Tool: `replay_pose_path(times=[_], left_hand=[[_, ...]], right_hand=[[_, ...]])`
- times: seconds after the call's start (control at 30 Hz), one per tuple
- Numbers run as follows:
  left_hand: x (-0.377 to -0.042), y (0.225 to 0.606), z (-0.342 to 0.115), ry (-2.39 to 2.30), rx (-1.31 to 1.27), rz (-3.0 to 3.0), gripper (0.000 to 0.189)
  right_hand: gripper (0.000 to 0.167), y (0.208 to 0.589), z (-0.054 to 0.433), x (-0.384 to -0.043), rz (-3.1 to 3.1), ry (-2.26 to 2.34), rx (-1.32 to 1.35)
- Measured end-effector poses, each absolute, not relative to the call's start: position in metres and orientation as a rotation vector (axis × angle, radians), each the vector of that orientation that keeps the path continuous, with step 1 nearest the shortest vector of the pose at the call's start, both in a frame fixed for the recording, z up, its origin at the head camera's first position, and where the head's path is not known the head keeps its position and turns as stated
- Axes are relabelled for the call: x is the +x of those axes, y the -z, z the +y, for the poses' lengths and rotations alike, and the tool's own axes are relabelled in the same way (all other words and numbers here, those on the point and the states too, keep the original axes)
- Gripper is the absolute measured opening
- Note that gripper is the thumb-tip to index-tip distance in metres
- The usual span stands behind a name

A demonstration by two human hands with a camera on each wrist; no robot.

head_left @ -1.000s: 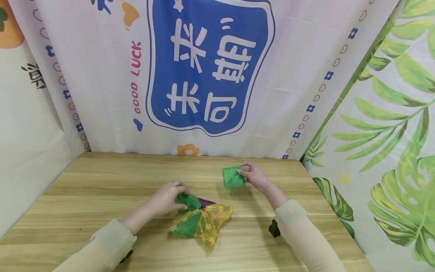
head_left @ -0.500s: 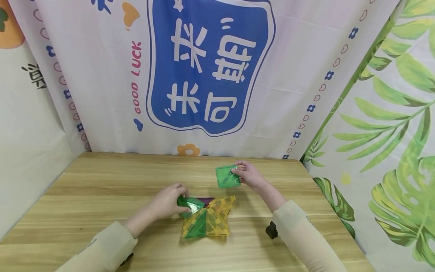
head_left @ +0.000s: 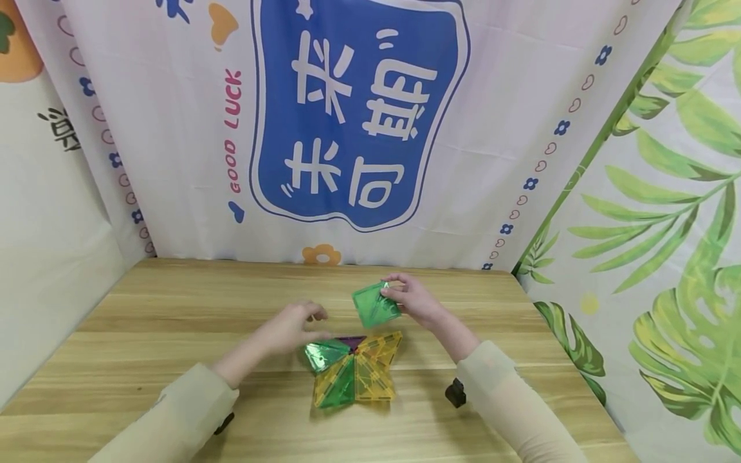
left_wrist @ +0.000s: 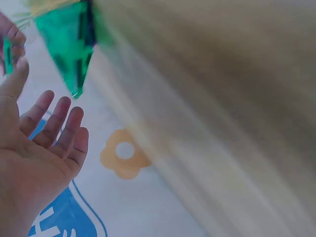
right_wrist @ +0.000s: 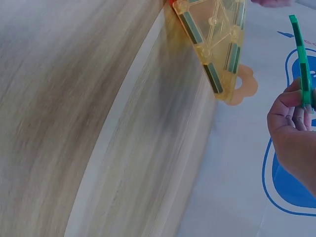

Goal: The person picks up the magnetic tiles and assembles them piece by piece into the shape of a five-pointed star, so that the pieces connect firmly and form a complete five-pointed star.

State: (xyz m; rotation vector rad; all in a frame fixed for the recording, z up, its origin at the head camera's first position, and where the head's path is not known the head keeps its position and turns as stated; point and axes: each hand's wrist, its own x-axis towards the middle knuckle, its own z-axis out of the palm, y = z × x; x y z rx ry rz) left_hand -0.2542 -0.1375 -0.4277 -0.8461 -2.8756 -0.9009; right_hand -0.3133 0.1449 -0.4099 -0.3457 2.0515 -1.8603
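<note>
On the tabletop lies a star-like piece made of translucent magnetic tiles: yellow tiles (head_left: 375,381) on the right, green tiles (head_left: 337,384) at the left and front, a purple tile (head_left: 349,343) at the back. My left hand (head_left: 294,328) is beside its left green point, fingers loosely spread and holding nothing. In the left wrist view a green point (left_wrist: 64,44) sits just beyond the fingertips, apart from them. Behind the star my right hand (head_left: 415,301) pinches a green square tile (head_left: 372,305) by its right corner, above the table. The right wrist view shows this tile edge-on (right_wrist: 300,59).
The wooden table (head_left: 191,302) runs back to a white printed curtain (head_left: 191,161). A leaf-patterned cloth (head_left: 666,257) hangs at the right and a pale wall covering (head_left: 46,225) at the left. A small black device (head_left: 455,392) is under the right sleeve.
The star has turned and shifted slightly right. My left hand has let go of its green point and lifted off. The right hand has carried the green square tile leftward, tilting it.
</note>
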Motion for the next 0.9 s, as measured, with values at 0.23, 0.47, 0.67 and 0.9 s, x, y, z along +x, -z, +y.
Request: replay_pose_path(times=[0.23,0.47,0.67,0.9], left_hand=[[-0.27,0.411,-0.13,1.001,-0.835,-2.841,0.027],[-0.278,0.404,-0.12,1.05,-0.841,-2.858,0.029],[-0.283,0.403,-0.114,1.254,-0.894,-2.867,0.029],[-0.286,0.404,-0.112,1.3,-0.866,-2.882,0.023]], right_hand=[[0.042,0.409,0.133,-0.312,2.052,1.795,-0.386],[0.034,0.411,0.124,-0.315,2.118,1.697,-0.42],[0.033,0.413,0.118,-0.315,2.147,1.662,-0.423],[0.031,0.416,0.115,-0.316,2.113,1.672,-0.424]])
